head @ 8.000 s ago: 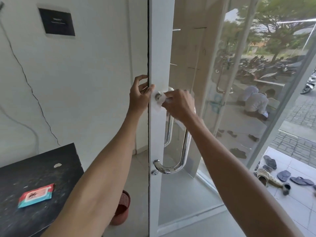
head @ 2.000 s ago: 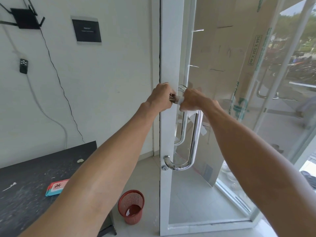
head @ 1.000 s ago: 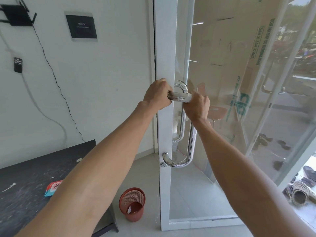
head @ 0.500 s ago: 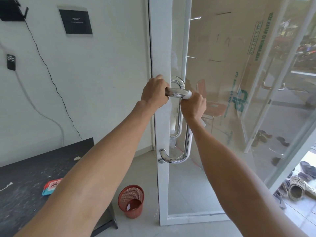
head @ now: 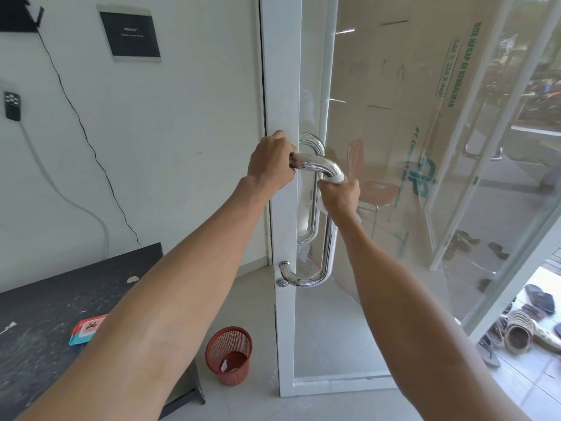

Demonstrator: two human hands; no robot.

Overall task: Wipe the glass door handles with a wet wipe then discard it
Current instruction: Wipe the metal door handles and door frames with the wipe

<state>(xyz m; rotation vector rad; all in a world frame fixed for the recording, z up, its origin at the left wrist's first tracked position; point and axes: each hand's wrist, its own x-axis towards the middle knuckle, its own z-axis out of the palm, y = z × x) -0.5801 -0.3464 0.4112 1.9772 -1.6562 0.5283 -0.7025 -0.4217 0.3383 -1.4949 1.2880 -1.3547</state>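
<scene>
The left hand [head: 271, 161] grips the top bar of the curved chrome tubular door handle [head: 330, 247]. At its four o'clock, fingers of the right hand [head: 340, 197] hold a white wet wipe [head: 338, 178] wrapped round the bend. Probably left to do: the lower shaft, the outer handle [head: 312, 223], then the red mesh wastebasket [head: 229, 354] at six o'clock.

both arms outstretched | left hand [head: 271, 161] — fingers curled | right hand [head: 340, 197] — fingers clenched

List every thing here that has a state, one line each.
glass door: swung open.
door handle: gripped by both hands.
left hand: grips the handle's top bar.
right hand: grips the wet wipe round the handle below the bend.
wet wipe: wrapped on the handle.
wipes pack: flat on the table.
red basket: upright, a scrap inside.
</scene>
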